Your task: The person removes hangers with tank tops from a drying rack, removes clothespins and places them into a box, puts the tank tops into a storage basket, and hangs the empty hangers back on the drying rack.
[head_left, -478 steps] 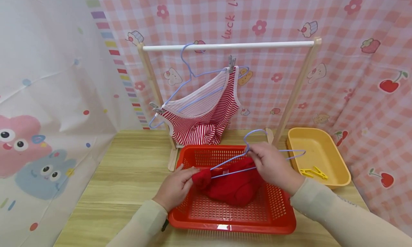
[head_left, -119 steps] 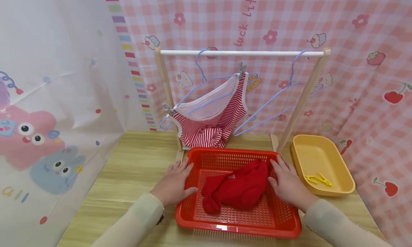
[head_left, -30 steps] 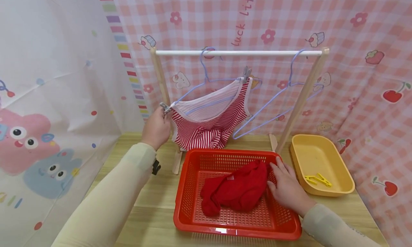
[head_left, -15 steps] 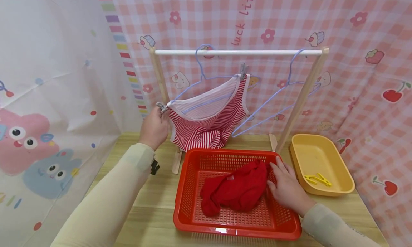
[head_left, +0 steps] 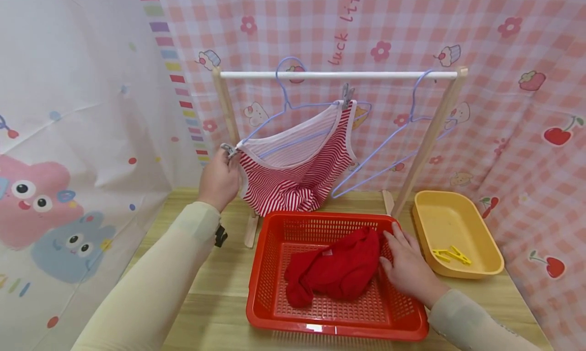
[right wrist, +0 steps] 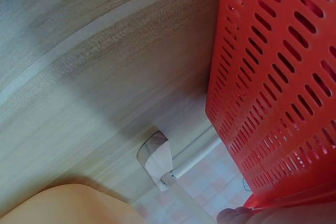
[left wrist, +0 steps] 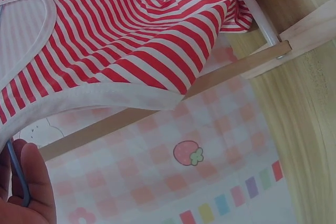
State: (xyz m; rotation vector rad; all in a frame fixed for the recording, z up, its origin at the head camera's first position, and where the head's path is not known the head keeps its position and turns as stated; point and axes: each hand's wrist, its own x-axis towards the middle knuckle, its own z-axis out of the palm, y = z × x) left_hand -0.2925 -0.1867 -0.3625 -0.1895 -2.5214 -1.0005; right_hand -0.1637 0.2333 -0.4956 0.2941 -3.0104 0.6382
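Observation:
My left hand [head_left: 220,180] grips the lower left end of a blue wire hanger [head_left: 270,118] beneath a grey clothespin [head_left: 229,150]. In the left wrist view the hanger's end lies between thumb and fingers. A red-and-white striped tank top [head_left: 297,173] hangs on this hanger, and a second grey clothespin [head_left: 347,95] fastens its right strap. The hook arches above the white rod [head_left: 375,75] with a gap under its top. My right hand [head_left: 409,264] rests on the right rim of the red basket [head_left: 339,331], fingers extended. Inside lies a crumpled red garment [head_left: 334,272].
Another blue hanger [head_left: 380,150] hangs bare on the rod's right side. The rack's wooden posts [head_left: 418,163] stand behind the basket. At right, a yellow tray [head_left: 450,213] holds yellow clothespins [head_left: 452,255]. Checked curtain cloth [head_left: 293,25] backs the wooden table [head_left: 210,295].
Earlier, my left hand moved from the basket to the striped top's hanger. Over the last second the hanger and top rose slightly and shifted left. My right hand stayed on the basket.

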